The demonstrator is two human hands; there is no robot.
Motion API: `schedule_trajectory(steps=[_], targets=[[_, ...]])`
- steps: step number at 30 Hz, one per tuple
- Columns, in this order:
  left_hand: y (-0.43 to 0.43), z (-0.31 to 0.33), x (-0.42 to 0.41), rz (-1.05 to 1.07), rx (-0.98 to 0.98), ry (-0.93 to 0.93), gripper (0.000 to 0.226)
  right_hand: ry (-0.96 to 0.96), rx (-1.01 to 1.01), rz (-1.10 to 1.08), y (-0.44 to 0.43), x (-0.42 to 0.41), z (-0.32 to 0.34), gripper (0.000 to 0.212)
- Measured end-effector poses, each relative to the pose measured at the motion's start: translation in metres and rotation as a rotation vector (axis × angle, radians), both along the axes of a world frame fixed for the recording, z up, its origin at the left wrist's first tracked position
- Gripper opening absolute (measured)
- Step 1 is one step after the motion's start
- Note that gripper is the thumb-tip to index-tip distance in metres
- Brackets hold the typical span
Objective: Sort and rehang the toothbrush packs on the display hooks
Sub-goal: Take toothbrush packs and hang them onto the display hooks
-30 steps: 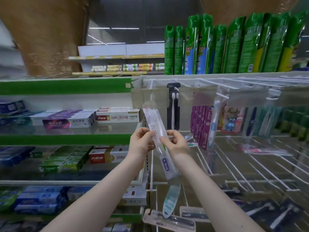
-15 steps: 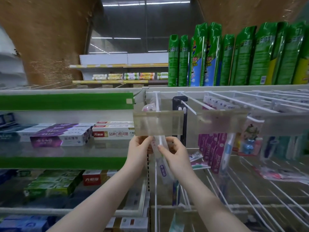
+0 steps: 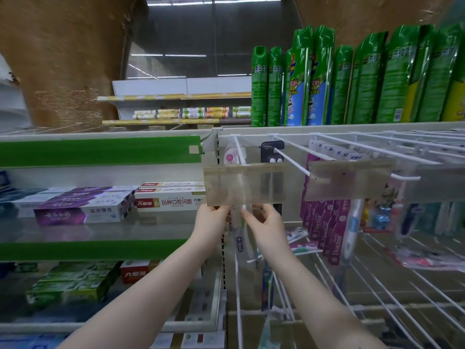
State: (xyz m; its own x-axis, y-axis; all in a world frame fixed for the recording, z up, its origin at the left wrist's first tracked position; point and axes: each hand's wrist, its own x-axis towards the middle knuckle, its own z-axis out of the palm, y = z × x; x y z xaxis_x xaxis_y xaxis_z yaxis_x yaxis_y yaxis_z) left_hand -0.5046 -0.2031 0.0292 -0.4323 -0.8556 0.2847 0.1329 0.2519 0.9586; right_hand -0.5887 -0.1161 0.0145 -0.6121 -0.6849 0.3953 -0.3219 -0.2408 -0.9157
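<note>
Both hands hold one clear pack [image 3: 239,241] just under the label plate [image 3: 245,185] at the front of the leftmost hook [image 3: 240,153]. The left hand [image 3: 212,220] pinches the left edge of the pack with curled fingers. The right hand [image 3: 266,225] pinches the right edge between thumb and fingers. The top of the pack is behind the cloudy plate, so I cannot tell if its hole is on the hook tip.

To do this step well, I think the hands should hold the pack upright and bring the hole level with the tip. Then they should push it straight back along the wire, toward the pink pack [image 3: 230,156] at the rear. The plate may get in the way.

The next hook carries a black pack [image 3: 271,152], and further right hang purple packs [image 3: 324,222]. Toothpaste boxes [image 3: 85,207] lie on the glass shelf [image 3: 100,233] at the left. Green spray cans [image 3: 302,79] stand above.
</note>
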Motion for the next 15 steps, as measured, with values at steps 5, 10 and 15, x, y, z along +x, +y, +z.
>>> schedule_trajectory(steps=[5,10,15], targets=[[-0.007,0.004,-0.012,0.137,0.067,-0.142,0.014,0.011,0.07,-0.049,-0.004,-0.005,-0.005,0.04],[-0.02,0.011,-0.024,0.138,0.089,-0.207,0.016,-0.006,0.056,-0.109,0.005,-0.008,-0.01,0.032],[-0.025,0.013,-0.023,0.146,0.037,-0.242,0.019,-0.067,0.033,-0.141,0.023,-0.016,-0.016,0.027]])
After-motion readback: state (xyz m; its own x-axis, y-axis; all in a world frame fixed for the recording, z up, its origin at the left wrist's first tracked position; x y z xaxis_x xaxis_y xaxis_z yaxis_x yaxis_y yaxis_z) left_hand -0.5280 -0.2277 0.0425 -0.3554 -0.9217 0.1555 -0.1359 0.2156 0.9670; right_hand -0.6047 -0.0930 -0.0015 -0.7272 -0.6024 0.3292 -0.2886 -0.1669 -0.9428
